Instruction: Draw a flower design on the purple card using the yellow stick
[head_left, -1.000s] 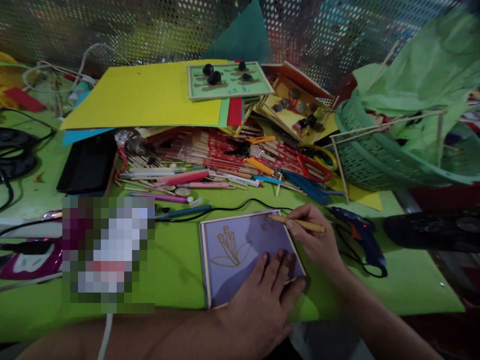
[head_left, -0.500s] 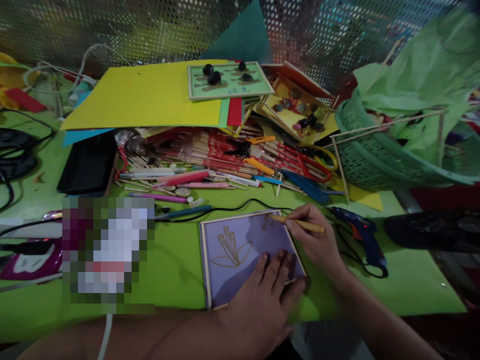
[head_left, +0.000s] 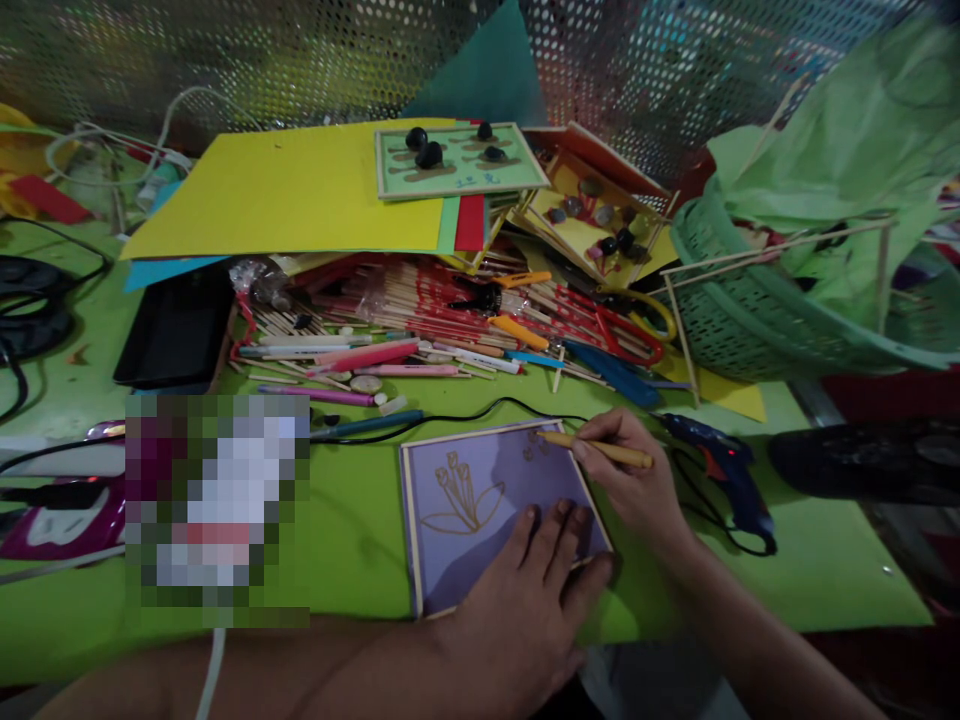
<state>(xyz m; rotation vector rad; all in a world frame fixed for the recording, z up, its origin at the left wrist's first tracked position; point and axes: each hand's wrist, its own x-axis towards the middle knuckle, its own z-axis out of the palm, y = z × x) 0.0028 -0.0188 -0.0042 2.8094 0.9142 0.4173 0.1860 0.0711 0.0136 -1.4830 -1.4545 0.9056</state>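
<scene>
Head view. Landmark = purple card (head_left: 517,475), on green bench (head_left: 352,575) in front of person, edged w/ thin pale sticks. Brown-line flower (head_left: 469,500) drawn on its L half; a few small round marks (head_left: 532,446) nr top R corner.

L hand (head_left: 529,600): palm down, fingers a bit spread, over lower R part of card. R hand (head_left: 626,470): at card's R edge, pinching yellow pen (head_left: 619,453) btwn thumb & fingers; tip at the small marks, contact too fine to tell.

Around card: blue glue gun (head_left: 724,460) to R, just past R hand; black cable (head_left: 495,406) along & beyond top edge; pens, sticks behind; yellow sheets (head_left: 292,190) farther back; green basket (head_left: 742,320) back R. Pixelated patch (head_left: 225,510) to L, contents unreadable.
</scene>
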